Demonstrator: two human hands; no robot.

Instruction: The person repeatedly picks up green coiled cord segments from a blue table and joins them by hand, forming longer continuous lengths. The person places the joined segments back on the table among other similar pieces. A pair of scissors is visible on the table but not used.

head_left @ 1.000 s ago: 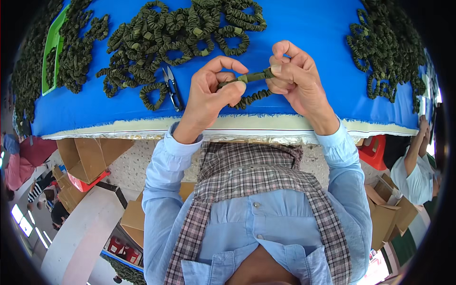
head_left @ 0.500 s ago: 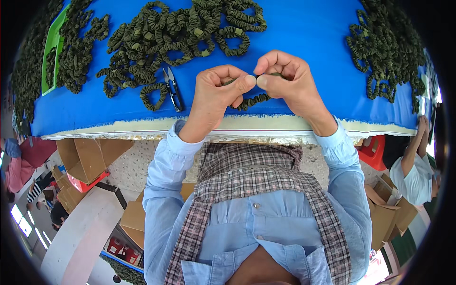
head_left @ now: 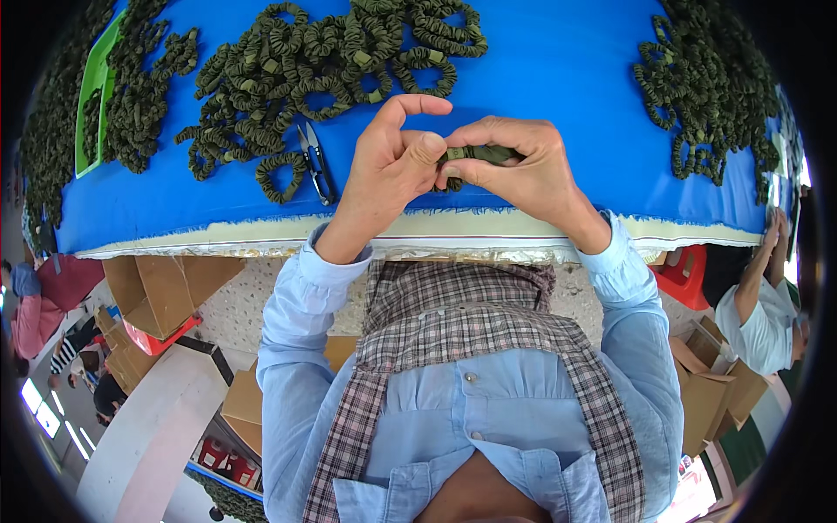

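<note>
Blue cloth [head_left: 558,52] covers the surface [head_left: 471,229], its frayed border running along the near edge. Above this edge, near its middle, the dark-green gathered scrunchie [head_left: 481,154] is held clear of the cloth. The right hand [head_left: 523,166] grips it between thumb and fingers. The left hand [head_left: 392,161] is at its left end, index finger raised apart from the thumb; whether its curled fingers grip the fabric cannot be told. Thread snips [head_left: 324,179] lie left of the hands, tips toward the far edge, with a single ring [head_left: 264,180] just beside them. Similar scrunchies form a heap [head_left: 270,78] toward the far edge; a green tray [head_left: 98,65] stands near the left edge.
</note>
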